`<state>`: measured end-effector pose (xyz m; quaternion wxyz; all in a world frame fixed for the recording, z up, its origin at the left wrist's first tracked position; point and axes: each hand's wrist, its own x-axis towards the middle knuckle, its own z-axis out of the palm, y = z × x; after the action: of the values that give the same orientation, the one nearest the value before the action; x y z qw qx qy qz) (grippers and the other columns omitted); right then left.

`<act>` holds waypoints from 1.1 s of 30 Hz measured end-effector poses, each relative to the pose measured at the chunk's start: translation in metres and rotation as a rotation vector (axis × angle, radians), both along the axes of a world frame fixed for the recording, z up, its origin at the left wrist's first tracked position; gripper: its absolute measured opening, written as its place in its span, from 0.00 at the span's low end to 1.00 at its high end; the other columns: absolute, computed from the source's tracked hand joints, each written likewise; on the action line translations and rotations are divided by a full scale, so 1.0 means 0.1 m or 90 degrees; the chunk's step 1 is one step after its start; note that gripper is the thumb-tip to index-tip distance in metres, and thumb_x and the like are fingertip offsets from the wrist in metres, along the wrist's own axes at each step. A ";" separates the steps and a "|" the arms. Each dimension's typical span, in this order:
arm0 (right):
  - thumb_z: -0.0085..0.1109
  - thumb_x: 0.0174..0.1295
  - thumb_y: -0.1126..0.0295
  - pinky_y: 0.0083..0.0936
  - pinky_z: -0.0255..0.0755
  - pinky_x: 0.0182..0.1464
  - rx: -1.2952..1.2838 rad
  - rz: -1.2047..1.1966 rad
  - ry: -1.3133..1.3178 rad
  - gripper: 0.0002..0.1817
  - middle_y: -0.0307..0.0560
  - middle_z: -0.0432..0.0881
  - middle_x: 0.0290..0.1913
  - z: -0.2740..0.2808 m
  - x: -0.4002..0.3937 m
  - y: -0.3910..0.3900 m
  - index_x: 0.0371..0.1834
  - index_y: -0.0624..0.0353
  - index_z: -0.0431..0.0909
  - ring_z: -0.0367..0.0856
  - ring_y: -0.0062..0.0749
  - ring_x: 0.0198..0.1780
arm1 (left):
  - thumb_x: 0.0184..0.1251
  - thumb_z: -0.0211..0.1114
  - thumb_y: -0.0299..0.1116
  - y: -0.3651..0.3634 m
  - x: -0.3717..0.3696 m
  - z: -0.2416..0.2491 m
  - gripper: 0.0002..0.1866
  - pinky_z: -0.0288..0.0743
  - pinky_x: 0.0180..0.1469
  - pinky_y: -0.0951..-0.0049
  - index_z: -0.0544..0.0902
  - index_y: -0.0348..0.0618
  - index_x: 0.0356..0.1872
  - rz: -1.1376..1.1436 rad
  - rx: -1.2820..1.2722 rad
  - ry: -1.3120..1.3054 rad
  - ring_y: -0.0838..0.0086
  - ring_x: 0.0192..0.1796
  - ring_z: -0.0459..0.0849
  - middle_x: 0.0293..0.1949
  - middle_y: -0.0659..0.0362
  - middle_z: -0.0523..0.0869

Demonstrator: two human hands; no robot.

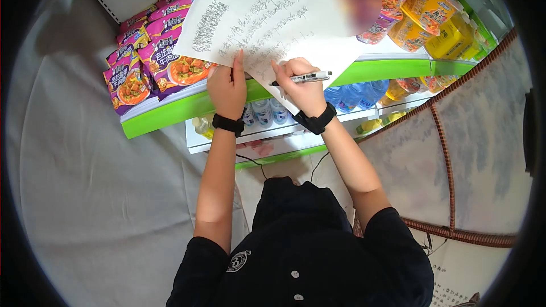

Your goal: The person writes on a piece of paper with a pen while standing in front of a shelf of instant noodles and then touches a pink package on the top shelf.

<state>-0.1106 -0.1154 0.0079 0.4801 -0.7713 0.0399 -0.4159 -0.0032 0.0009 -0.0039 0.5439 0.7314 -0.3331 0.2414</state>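
A large white sheet covered with handwritten lines lies over the upper shelf. My left hand rests on its lower left edge, with the index finger pointing up the page and the other fingers curled; whether it pinches the paper is unclear. Over the lower part of the sheet, my right hand holds a black-and-white pen, its dark tip turned left toward the paper. Both wrists wear black bands.
Purple noodle packets stand left of the sheet. Noodle tubs and yellow bottles are at the right. Below the green shelf edge are water bottles and blue bottles. Dark cables hang beneath the shelf.
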 end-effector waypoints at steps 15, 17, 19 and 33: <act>0.64 0.51 0.74 0.32 0.63 0.30 -0.124 -0.115 -0.114 0.19 0.45 0.66 0.12 -0.08 0.09 -0.01 0.11 0.58 0.63 0.67 0.42 0.20 | 0.64 0.60 0.33 -0.02 -0.03 0.01 0.10 0.63 0.28 0.65 0.84 0.38 0.30 0.004 -0.009 -0.017 0.62 0.23 0.71 0.20 0.54 0.79; 0.64 0.51 0.74 0.32 0.63 0.30 -0.126 -0.093 -0.127 0.19 0.45 0.65 0.12 -0.12 0.10 -0.04 0.11 0.58 0.63 0.67 0.43 0.20 | 0.65 0.59 0.32 -0.01 -0.02 0.01 0.09 0.63 0.28 0.65 0.84 0.39 0.31 -0.002 -0.006 -0.012 0.62 0.23 0.71 0.20 0.54 0.79; 0.64 0.51 0.74 0.32 0.63 0.30 -0.129 -0.092 -0.128 0.19 0.45 0.65 0.12 -0.11 0.09 -0.03 0.11 0.58 0.63 0.66 0.43 0.19 | 0.65 0.59 0.32 -0.02 -0.02 0.00 0.09 0.63 0.28 0.65 0.84 0.39 0.31 -0.001 -0.010 -0.019 0.61 0.23 0.71 0.20 0.54 0.79; 0.61 0.51 0.75 0.32 0.64 0.30 -0.066 -0.048 -0.099 0.17 0.46 0.66 0.13 -0.10 0.04 -0.04 0.11 0.58 0.63 0.67 0.42 0.21 | 0.68 0.57 0.33 0.00 -0.02 0.00 0.11 0.68 0.32 0.67 0.83 0.36 0.38 -0.014 0.019 0.032 0.64 0.29 0.77 0.26 0.51 0.81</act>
<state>-0.1068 -0.1195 -0.0023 0.4255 -0.7585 0.0099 -0.4935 -0.0050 0.0007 -0.0042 0.5439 0.7412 -0.3313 0.2120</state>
